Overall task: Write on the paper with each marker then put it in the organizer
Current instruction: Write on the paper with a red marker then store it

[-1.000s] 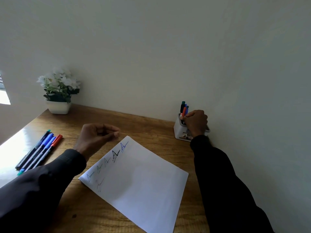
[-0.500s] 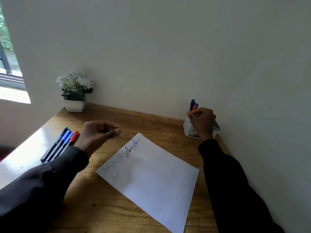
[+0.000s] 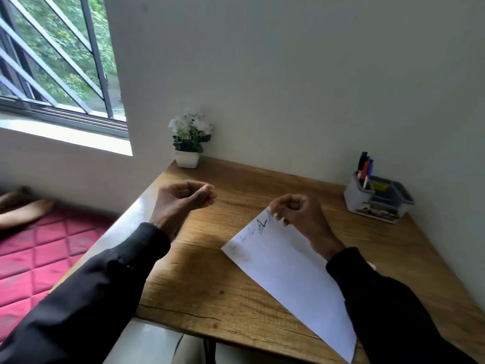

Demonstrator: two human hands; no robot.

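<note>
Left grip (image 3: 183, 203) is up over the left side of the desk (image 3: 210, 285), fingers curled in to the thumb, nothing in it. Right grip (image 3: 299, 216) is curled too, fingertips right at the far corner of the paper (image 3: 288, 271), can't tell if it's actually pinching it. Markers (image 3: 364, 169) stand upright in the organizer (image 3: 354, 198) at the far right, well apart from both.
</note>
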